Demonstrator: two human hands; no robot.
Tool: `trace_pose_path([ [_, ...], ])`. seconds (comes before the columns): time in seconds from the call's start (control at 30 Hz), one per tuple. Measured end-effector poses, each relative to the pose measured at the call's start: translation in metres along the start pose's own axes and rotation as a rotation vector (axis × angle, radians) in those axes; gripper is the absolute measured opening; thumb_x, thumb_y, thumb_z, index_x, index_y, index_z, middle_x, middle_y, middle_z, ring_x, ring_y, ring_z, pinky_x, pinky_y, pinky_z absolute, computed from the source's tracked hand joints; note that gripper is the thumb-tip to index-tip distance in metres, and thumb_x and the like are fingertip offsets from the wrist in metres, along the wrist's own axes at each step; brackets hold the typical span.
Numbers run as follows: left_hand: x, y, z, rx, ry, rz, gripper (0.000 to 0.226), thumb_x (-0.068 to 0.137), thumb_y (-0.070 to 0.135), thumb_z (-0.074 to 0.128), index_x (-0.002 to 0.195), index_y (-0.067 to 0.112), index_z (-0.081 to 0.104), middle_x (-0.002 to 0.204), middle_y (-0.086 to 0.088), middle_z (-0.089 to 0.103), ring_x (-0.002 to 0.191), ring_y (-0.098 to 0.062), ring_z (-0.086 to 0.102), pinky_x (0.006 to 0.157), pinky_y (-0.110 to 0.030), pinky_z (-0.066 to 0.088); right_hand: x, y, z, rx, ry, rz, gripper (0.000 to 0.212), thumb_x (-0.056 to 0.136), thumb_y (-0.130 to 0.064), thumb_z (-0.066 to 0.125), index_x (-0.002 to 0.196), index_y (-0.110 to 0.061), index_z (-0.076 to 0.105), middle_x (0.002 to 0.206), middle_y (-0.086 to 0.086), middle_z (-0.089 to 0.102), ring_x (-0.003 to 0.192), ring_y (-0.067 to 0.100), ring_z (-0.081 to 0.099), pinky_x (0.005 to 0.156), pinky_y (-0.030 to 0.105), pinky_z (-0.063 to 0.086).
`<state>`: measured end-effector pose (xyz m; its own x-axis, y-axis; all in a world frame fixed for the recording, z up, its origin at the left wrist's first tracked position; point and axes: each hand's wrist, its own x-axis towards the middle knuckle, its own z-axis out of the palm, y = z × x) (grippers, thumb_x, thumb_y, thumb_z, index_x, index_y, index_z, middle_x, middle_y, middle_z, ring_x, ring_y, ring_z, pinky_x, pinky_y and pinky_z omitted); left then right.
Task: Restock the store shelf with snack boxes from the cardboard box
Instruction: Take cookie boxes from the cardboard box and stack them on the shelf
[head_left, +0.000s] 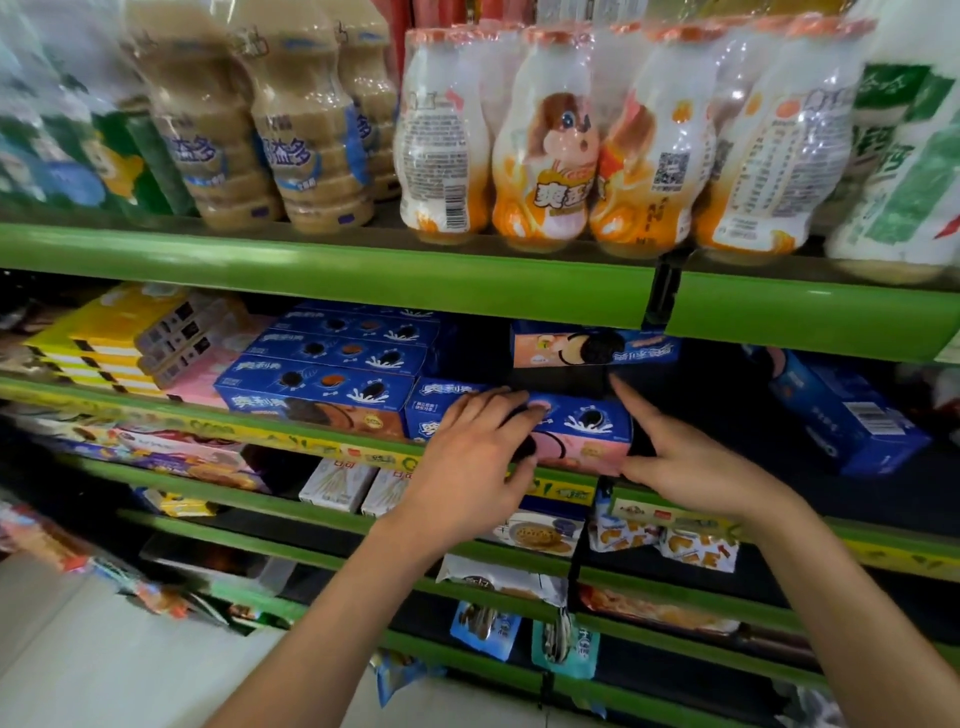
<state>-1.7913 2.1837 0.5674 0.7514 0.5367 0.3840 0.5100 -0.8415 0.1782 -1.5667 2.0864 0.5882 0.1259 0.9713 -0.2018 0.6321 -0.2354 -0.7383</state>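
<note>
A blue and pink cookie snack box (587, 421) lies lengthwise at the front of the middle green shelf (311, 441). My left hand (467, 467) grips its left half, with fingers over the top and the thumb on the front face. My right hand (691, 473) touches the box's right end with a straight index finger, its thumb at the lower front corner. A matching box (592, 345) stands behind it, deeper on the shelf. The cardboard box is out of view.
Stacked blue cookie boxes (322, 389) sit directly left of the held box, with yellow boxes (119, 338) further left. Another blue box (852, 415) lies angled to the right across a dark gap. Wrapped drink bottles (545, 145) fill the shelf above. Lower shelves hold assorted snacks.
</note>
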Motion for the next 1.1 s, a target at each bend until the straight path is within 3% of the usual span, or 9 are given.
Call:
trace_pose_path([
  [0.13, 0.001, 0.003, -0.002, 0.003, 0.006, -0.015, 0.048, 0.089, 0.034, 0.054, 0.135, 0.019, 0.056, 0.134, -0.002, 0.057, 0.128, -0.024, 0.048, 0.111, -0.045, 0.033, -0.005, 0.007, -0.010, -0.064, 0.066, 0.019, 0.088, 0.088, -0.009, 0.058, 0.156, -0.039, 0.012, 0.161, -0.010, 0.027, 0.143, 0.006, 0.028, 0.111, 0.019, 0.024],
  [0.27, 0.012, 0.011, -0.013, -0.026, -0.015, -0.068, 0.044, 0.091, 0.042, 0.047, 0.125, 0.021, 0.065, 0.124, 0.001, 0.063, 0.115, -0.024, 0.053, 0.098, -0.041, 0.038, -0.009, 0.015, -0.014, -0.094, 0.136, 0.016, 0.075, 0.090, -0.003, 0.055, 0.154, -0.033, 0.029, 0.157, -0.008, 0.033, 0.131, -0.004, 0.029, 0.101, 0.008, 0.021],
  [0.37, 0.046, 0.008, -0.025, -0.052, 0.002, -0.067, 0.042, 0.089, 0.043, 0.046, 0.110, 0.017, 0.072, 0.111, -0.003, 0.068, 0.104, -0.030, 0.057, 0.086, -0.040, 0.043, -0.012, 0.023, -0.012, -0.109, 0.137, 0.043, 0.073, 0.091, -0.006, 0.054, 0.154, -0.032, 0.028, 0.158, -0.006, 0.033, 0.138, 0.003, 0.031, 0.104, 0.013, 0.023],
  [0.47, 0.106, -0.009, -0.024, 0.085, -0.158, -0.136, 0.045, 0.094, 0.045, 0.047, 0.127, 0.020, 0.063, 0.128, -0.013, 0.063, 0.118, -0.035, 0.056, 0.095, -0.039, 0.046, -0.011, 0.027, -0.008, -0.106, 0.152, 0.070, 0.072, 0.092, -0.009, 0.054, 0.154, -0.032, 0.027, 0.158, -0.003, 0.033, 0.142, 0.013, 0.032, 0.106, 0.019, 0.026],
  [0.57, 0.151, -0.023, -0.002, 0.160, -0.357, -0.146, 0.057, 0.096, 0.046, 0.049, 0.141, 0.011, 0.047, 0.150, -0.016, 0.042, 0.135, -0.034, 0.041, 0.106, -0.035, 0.035, -0.011, 0.030, -0.008, -0.063, 0.163, 0.081, 0.072, 0.091, -0.010, 0.054, 0.153, -0.034, 0.029, 0.156, -0.006, 0.037, 0.131, 0.005, 0.037, 0.099, 0.019, 0.032],
  [0.73, 0.174, -0.031, 0.027, 0.128, -0.461, -0.212, 0.063, 0.089, 0.046, 0.061, 0.139, 0.009, 0.048, 0.142, -0.017, 0.051, 0.127, -0.033, 0.051, 0.096, -0.031, 0.042, -0.012, 0.032, -0.010, 0.010, 0.182, 0.071, 0.072, 0.089, -0.008, 0.054, 0.150, -0.038, 0.034, 0.148, -0.012, 0.047, 0.114, 0.006, 0.054, 0.082, 0.018, 0.041],
  [0.8, 0.173, -0.032, 0.029, 0.148, -0.432, -0.230, 0.065, 0.090, 0.047, 0.061, 0.140, 0.009, 0.046, 0.144, -0.017, 0.049, 0.130, -0.032, 0.048, 0.098, -0.031, 0.041, -0.013, 0.032, -0.009, 0.049, 0.204, 0.070, 0.071, 0.088, -0.006, 0.053, 0.148, -0.040, 0.036, 0.143, -0.017, 0.051, 0.096, 0.006, 0.061, 0.072, 0.021, 0.046],
  [0.93, 0.152, -0.022, 0.011, 0.193, -0.255, -0.156, 0.048, 0.094, 0.042, 0.057, 0.128, 0.009, 0.054, 0.135, -0.018, 0.056, 0.122, -0.036, 0.052, 0.092, -0.035, 0.044, -0.015, 0.031, -0.008, 0.125, 0.280, 0.047, 0.062, 0.091, 0.001, 0.051, 0.145, -0.029, 0.045, 0.134, -0.012, 0.059, 0.118, 0.018, 0.059, 0.101, 0.035, 0.047],
  [1.1, 0.091, -0.002, -0.037, 0.273, 0.042, -0.028, 0.051, 0.084, 0.030, 0.073, 0.127, 0.010, 0.057, 0.121, -0.019, 0.063, 0.109, -0.043, 0.058, 0.083, -0.044, 0.049, -0.028, 0.018, -0.005, 0.121, 0.498, -0.029, 0.042, 0.094, -0.003, 0.054, 0.130, -0.023, 0.061, 0.126, -0.010, 0.062, 0.118, 0.002, 0.053, 0.104, 0.020, 0.037],
])
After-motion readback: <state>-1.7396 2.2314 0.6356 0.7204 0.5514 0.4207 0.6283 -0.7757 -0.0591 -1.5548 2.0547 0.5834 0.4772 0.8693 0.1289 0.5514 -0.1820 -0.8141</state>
